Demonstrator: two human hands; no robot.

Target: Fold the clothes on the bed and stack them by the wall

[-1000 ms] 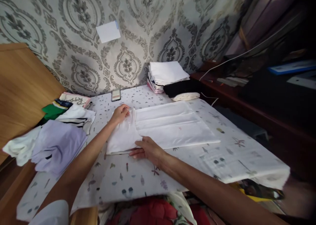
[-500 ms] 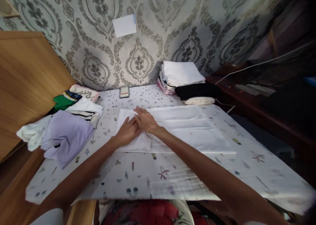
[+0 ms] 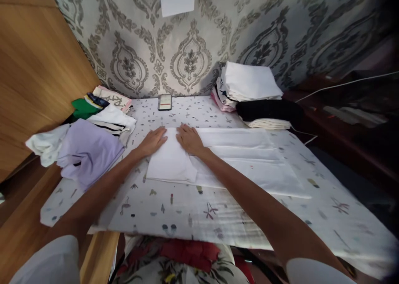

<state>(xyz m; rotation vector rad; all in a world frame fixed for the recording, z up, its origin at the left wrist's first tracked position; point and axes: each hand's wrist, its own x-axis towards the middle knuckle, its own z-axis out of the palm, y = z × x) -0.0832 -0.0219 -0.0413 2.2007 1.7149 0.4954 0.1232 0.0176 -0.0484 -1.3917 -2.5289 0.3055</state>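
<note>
A white folded cloth (image 3: 243,159) lies spread on the table (image 3: 193,217), which is covered with a patterned white sheet. My left hand (image 3: 153,141) rests flat on the cloth's far left corner, fingers stretched out. Beside it, my right hand (image 3: 188,138) lies flat on the far edge of the same cloth, fingers extended. A folded-over flap of the cloth (image 3: 171,164) sits just in front of both hands. Neither hand grips anything.
A heap of loose clothes, lilac (image 3: 89,151), white, striped and green (image 3: 81,108), lies at the left. A stack of folded white cloths (image 3: 251,83) with a black one (image 3: 268,109) stands at the back right. A small phone-like object (image 3: 165,102) lies near the wall. A wooden panel (image 3: 34,67) rises on the left.
My right hand has moved from the cloth's near edge up to its far edge beside my left hand. Both hands now press flat on the folded flap. The view has tilted downward.
</note>
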